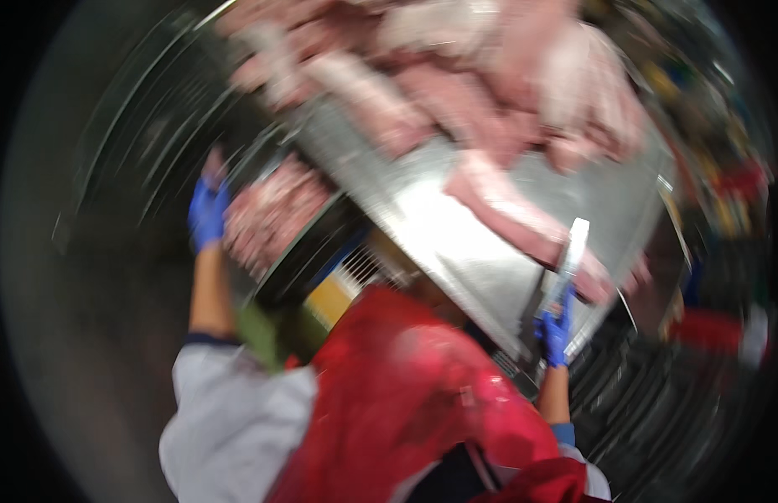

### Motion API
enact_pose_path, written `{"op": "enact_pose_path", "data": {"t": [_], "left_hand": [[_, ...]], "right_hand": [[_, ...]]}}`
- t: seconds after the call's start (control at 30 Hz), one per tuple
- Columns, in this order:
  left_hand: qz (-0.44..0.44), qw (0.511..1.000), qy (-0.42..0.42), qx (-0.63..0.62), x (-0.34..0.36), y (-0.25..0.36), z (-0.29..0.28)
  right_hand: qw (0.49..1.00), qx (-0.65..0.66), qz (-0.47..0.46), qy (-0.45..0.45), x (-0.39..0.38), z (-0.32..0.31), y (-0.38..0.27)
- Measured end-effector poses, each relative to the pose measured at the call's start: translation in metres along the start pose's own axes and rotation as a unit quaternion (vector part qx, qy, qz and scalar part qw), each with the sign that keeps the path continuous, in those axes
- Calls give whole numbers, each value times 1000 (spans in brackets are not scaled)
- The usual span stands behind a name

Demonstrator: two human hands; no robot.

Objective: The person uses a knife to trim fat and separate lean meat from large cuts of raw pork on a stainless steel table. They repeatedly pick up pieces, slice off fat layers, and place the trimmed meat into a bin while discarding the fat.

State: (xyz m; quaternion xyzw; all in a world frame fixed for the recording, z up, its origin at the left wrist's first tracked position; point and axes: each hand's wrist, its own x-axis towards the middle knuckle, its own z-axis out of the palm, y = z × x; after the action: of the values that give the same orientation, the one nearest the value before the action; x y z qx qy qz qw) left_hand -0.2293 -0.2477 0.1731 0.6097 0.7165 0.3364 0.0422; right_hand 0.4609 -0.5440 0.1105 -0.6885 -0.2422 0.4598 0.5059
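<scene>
Right hand (555,331), in a blue glove, is wrapped round the handle of a broad-bladed knife (572,256), its blade pointing up and away from the body. The blade lies over or just beside the near end of a long strip of pink meat (510,214), which rests on the steel tabletop (422,222); blur hides whether they touch. Across the far part of that surface lies a heap of larger meat cuts (481,101). Left hand (208,214), also blue-gloved, is well apart, just beside a pile of small meat pieces (276,214) in a dark container (318,251). Something pinkish (215,163) shows at its fingertips, but I cannot tell whether the fingers pinch it.
</scene>
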Motion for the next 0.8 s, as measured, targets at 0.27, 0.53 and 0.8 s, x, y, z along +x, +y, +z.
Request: {"op": "enact_pose_path", "data": {"t": [0.27, 0.53, 0.8], "left_hand": [[288, 939, -145, -121, -51, 83, 118], [548, 752, -331, -156, -94, 394, 324], [514, 711, -474, 77, -140, 394, 321]], "right_hand": [[981, 22, -55, 184, -25, 21, 17], [960, 18, -106, 260, 107, -69, -7], [952, -29, -81, 293, 121, -117, 12]]}}
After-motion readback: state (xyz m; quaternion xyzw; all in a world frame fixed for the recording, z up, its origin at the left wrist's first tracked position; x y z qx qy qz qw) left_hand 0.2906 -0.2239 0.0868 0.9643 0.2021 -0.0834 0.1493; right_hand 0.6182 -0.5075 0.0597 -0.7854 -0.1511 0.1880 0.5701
